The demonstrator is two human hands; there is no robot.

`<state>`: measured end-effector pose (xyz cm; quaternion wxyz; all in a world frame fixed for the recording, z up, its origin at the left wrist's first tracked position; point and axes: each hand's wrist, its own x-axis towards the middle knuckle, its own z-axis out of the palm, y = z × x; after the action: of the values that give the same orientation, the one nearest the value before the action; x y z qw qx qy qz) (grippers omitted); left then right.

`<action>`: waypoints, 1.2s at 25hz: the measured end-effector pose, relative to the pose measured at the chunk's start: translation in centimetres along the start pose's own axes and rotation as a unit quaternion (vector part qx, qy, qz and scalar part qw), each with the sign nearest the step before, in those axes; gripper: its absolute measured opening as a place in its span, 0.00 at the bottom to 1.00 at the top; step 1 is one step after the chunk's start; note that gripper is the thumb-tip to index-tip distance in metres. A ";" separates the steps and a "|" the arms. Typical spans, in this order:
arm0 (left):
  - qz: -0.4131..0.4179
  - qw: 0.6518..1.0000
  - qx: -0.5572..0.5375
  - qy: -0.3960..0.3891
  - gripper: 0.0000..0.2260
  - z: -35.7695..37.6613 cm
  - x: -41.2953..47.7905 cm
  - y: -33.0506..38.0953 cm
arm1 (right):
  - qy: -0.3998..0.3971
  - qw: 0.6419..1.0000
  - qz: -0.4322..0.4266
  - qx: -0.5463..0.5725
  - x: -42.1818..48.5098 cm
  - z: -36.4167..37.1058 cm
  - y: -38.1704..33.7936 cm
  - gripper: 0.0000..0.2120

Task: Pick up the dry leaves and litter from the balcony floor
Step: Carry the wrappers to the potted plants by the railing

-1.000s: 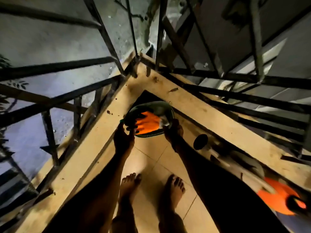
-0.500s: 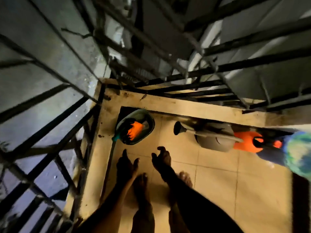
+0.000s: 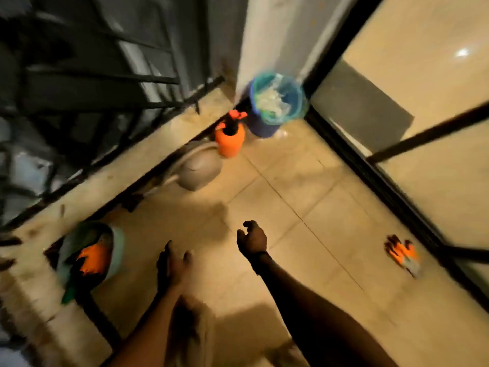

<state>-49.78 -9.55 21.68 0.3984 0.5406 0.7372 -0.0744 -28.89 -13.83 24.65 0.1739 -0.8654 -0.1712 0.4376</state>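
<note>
Litter, pale and crumpled (image 3: 270,102), lies inside a round blue plastic bin with a green liner (image 3: 260,128) at the upper centre of the frame, in the corner of the beige tiled balcony floor (image 3: 304,181). Small dark dry leaf scraps (image 3: 62,209) dot the pale stone ledge (image 3: 164,136) at the left, though blur hides their shape. At the lower left, a green plastic dustpan (image 3: 117,250) holds an orange and black glove (image 3: 92,259). A second orange and black glove (image 3: 402,254) lies on the tiles at the right, well apart from both hands. The left hand (image 3: 172,263) reaches forward at lower centre, fingers loosely spread, holding nothing. The right hand (image 3: 251,238), just beside it, has its fingers loosely curled around nothing. An orange plastic spray bottle (image 3: 229,140) and a grey watering can (image 3: 199,169) stand by the ledge near the bin.
</note>
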 end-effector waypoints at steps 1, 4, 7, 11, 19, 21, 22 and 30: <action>0.039 0.999 0.022 0.003 0.29 1.9 -1.0 1.9 | 0.012 1.000 0.007 0.022 0.7 -3.2 2.8 0.19; 0.090 0.993 0.069 -0.031 0.27 9.4 -8.3 10.1 | 0.062 0.993 0.075 0.074 1.0 -13.1 13.7 0.19; 0.140 0.983 0.100 -0.071 0.24 18.5 -15.2 15.5 | 0.100 0.974 0.139 0.149 -1.4 -23.1 24.7 0.18; 0.197 0.958 0.138 -0.154 0.21 30.5 -26.8 22.9 | 0.169 0.925 0.243 0.237 -4.3 -34.0 39.6 0.14; 0.221 0.929 0.137 -0.264 0.19 51.9 -34.7 35.9 | 0.238 0.783 0.395 0.418 1.9 -42.7 60.1 0.09; 0.217 0.926 0.151 -0.270 0.20 57.2 -33.3 38.7 | 0.237 0.750 0.398 0.472 6.0 -43.4 63.0 0.10; 0.209 0.929 0.148 -0.267 0.20 60.2 -32.2 40.1 | 0.241 0.738 0.395 0.491 8.3 -44.0 64.3 0.11; 0.175 0.955 0.149 -0.187 0.33 83.4 -23.2 42.9 | 0.267 0.772 0.380 0.434 29.3 -42.7 75.4 0.22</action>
<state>31.54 -54.37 -5.08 0.4504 0.6909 0.5240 -0.2124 33.27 -73.56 -6.02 0.3896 -0.7745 0.4327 0.2473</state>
